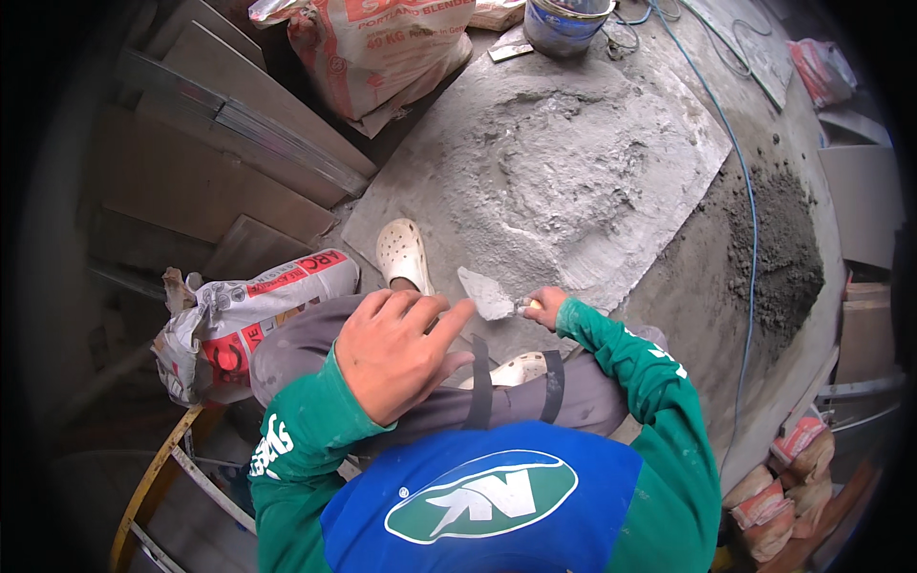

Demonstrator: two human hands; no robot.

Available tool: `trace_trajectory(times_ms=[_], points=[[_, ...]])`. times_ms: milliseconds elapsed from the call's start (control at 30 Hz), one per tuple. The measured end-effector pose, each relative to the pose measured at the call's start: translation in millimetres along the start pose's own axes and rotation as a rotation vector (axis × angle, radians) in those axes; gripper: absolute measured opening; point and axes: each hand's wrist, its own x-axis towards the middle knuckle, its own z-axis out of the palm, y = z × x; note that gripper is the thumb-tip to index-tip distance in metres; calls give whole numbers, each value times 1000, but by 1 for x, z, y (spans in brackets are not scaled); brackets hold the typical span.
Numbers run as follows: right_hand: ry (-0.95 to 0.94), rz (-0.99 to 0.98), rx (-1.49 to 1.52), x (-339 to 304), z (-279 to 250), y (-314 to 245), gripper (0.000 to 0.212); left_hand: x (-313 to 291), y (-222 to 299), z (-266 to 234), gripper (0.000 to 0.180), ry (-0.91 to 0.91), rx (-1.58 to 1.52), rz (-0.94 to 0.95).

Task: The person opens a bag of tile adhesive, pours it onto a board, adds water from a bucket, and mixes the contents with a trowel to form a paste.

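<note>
In my right hand (547,308) is the handle of a trowel (487,294); its blade points left and is coated with grey mortar. Just beyond the blade, a wide patch of wet grey mortar (573,172) spreads over a flat board (420,158) on the floor. My left hand (396,349) hovers above my left knee with its fingers stretched out, holding nothing. It is a little left of the trowel blade and apart from it. One of my white clogs (403,256) rests at the board's near left edge.
A large cement sack (382,57) and a blue bucket (565,24) stand at the far side. Left are leaning boards (210,162) and a lying white-and-red bag (258,306). A blue hose (750,220) runs past a dark sand pile (778,248) on the right.
</note>
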Motion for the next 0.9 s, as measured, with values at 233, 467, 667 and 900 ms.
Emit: trace_trajectory(times_ms=[233, 467, 667, 900], points=[[80, -61, 85, 36, -55, 10, 33, -8, 0, 6, 55, 14, 0, -28], [112, -40, 501, -4, -116, -7, 33, -2, 2, 3, 54, -10, -14, -3], [-171, 12, 125, -8, -26, 36, 26, 3, 2, 4, 56, -11, -1, 31], [-99, -16, -47, 0, -65, 88, 29, 1, 8, 8, 60, -31, -2, 69]])
